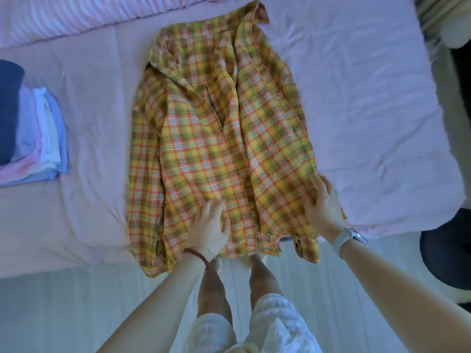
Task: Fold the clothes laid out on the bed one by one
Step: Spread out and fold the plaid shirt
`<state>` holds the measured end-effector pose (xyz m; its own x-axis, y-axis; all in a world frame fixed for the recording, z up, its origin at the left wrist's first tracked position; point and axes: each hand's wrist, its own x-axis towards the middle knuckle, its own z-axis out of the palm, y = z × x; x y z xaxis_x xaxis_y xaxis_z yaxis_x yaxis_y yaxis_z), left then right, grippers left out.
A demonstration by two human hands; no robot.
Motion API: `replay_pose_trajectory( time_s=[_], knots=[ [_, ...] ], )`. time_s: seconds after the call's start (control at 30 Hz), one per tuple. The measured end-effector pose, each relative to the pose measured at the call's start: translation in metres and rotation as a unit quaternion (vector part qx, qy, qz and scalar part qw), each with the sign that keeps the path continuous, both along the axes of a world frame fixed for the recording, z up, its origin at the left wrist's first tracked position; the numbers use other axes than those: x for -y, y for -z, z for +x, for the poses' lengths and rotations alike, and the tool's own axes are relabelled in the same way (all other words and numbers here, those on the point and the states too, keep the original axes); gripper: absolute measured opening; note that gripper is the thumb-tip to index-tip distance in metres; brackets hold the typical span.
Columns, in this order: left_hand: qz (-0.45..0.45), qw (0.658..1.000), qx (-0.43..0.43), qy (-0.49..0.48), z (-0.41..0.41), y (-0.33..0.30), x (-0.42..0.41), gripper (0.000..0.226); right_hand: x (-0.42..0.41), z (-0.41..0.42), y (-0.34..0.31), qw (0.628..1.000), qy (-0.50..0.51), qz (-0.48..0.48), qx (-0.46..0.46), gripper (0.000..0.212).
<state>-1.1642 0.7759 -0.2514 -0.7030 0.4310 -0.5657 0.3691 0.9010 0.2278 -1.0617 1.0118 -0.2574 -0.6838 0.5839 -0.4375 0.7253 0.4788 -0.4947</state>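
A yellow and orange plaid shirt [216,138] lies spread on the pink bed [356,110], collar toward the far side, hem hanging over the near edge. Its left sleeve is folded in along the body. My left hand [210,225], with a red bead bracelet on the wrist, rests flat on the shirt near the hem, fingers apart. My right hand [322,202], with a pale watch on the wrist, lies on the shirt's right lower edge, fingers spread against the cloth. Whether it pinches the fabric is not visible.
A stack of folded clothes [43,138] in pale blue, white and pink sits at the bed's left, with a dark navy item [9,110] beside it. A striped pink pillow [63,16] lies at the far left. A dark chair [448,250] stands at the right. My legs touch the bed's edge.
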Motion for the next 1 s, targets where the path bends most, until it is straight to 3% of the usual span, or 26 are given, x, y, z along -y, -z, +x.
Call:
replay_pose_trajectory(
  time_s=[0.1, 0.17, 0.23, 0.3, 0.37, 0.4, 0.5, 0.57, 0.67, 0.8, 0.9, 1.0],
  knots=[
    [0.022, 0.996, -0.034, 0.085, -0.008, -0.003, -0.039, 0.057, -0.029, 0.002, 0.009, 0.992, 0.081, -0.09, 0.043, 0.051],
    [0.067, 0.994, -0.002, 0.091, -0.008, -0.002, -0.064, 0.057, -0.029, 0.002, 0.007, 0.992, 0.06, -0.105, 0.04, 0.04],
    [0.145, 0.987, 0.075, -0.001, -0.009, -0.003, -0.089, 0.054, -0.017, 0.005, 0.003, 0.996, 0.002, -0.094, -0.006, 0.032],
    [0.222, 0.959, 0.128, -0.118, -0.011, -0.004, -0.107, 0.053, -0.001, 0.009, -0.004, 0.986, -0.124, -0.088, -0.074, 0.029],
    [0.241, 0.949, 0.142, -0.146, -0.014, -0.005, -0.117, 0.055, 0.01, 0.015, -0.005, 0.966, -0.215, -0.06, -0.128, 0.028],
    [0.237, 0.952, 0.143, -0.131, -0.016, -0.004, -0.119, 0.057, 0.009, 0.016, -0.003, 0.972, -0.184, -0.045, -0.141, 0.028],
    [0.201, 0.965, 0.153, -0.067, -0.019, 0.0, -0.122, 0.06, -0.014, 0.011, 0.006, 0.99, 0.086, -0.07, -0.081, 0.038],
    [0.178, 0.966, 0.179, -0.055, -0.021, 0.002, -0.125, 0.061, -0.028, 0.004, 0.014, 0.978, 0.139, -0.154, 0.01, 0.051],
    [0.178, 0.953, 0.215, -0.115, -0.025, 0.001, -0.13, 0.054, -0.031, -0.008, 0.02, 0.96, 0.152, -0.234, 0.029, 0.048],
    [0.193, 0.935, 0.238, -0.177, -0.033, -0.009, -0.127, 0.039, -0.025, -0.018, 0.021, 0.982, 0.12, -0.149, 0.003, 0.03],
    [0.192, 0.935, 0.237, -0.182, -0.041, -0.016, -0.116, 0.036, -0.023, -0.02, 0.019, 0.994, 0.082, -0.071, 0.031, 0.032],
    [0.152, 0.963, 0.165, -0.15, -0.047, -0.016, -0.103, 0.038, -0.021, -0.028, 0.02, 0.999, 0.016, -0.006, 0.03, 0.038]
  ],
)
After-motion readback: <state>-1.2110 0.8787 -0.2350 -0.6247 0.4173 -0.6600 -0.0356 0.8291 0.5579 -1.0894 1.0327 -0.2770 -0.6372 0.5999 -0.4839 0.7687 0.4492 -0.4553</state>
